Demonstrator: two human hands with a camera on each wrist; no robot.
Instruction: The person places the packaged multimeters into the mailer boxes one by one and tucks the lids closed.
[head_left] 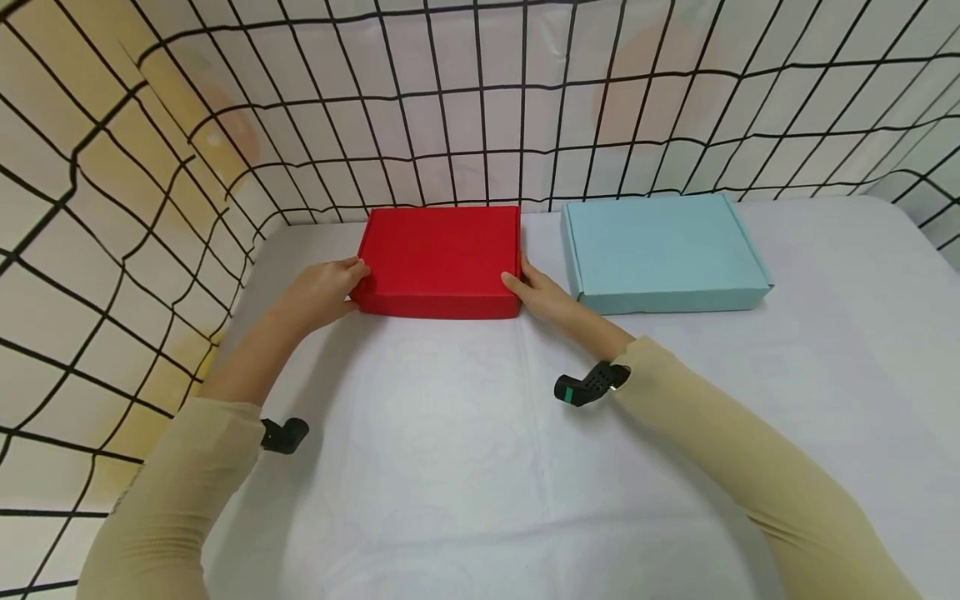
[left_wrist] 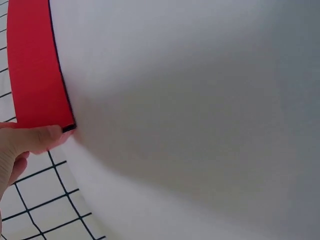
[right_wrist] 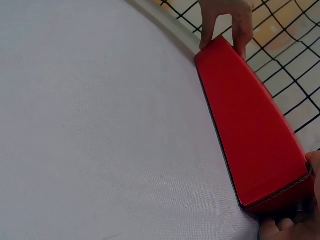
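A flat red cardboard box (head_left: 442, 254) lies lid up at the back of the white table, its long side facing me. My left hand (head_left: 324, 292) grips its left end, with fingers on the top edge and the thumb low at the front corner. At the opposite end my right hand (head_left: 542, 292) holds the right side, thumb over the top edge and fingertips down by the base. In the right wrist view the red box (right_wrist: 245, 120) shows its front face, with fingers tucked at the near lower corner. A light blue box (head_left: 667, 250) lies just right of my right hand.
Black wire grid panels (head_left: 480, 100) stand along the back and the left side of the table (head_left: 420, 467). Dark wrist cameras (head_left: 592, 383) hang from both sleeves. A narrow gap separates the two boxes.
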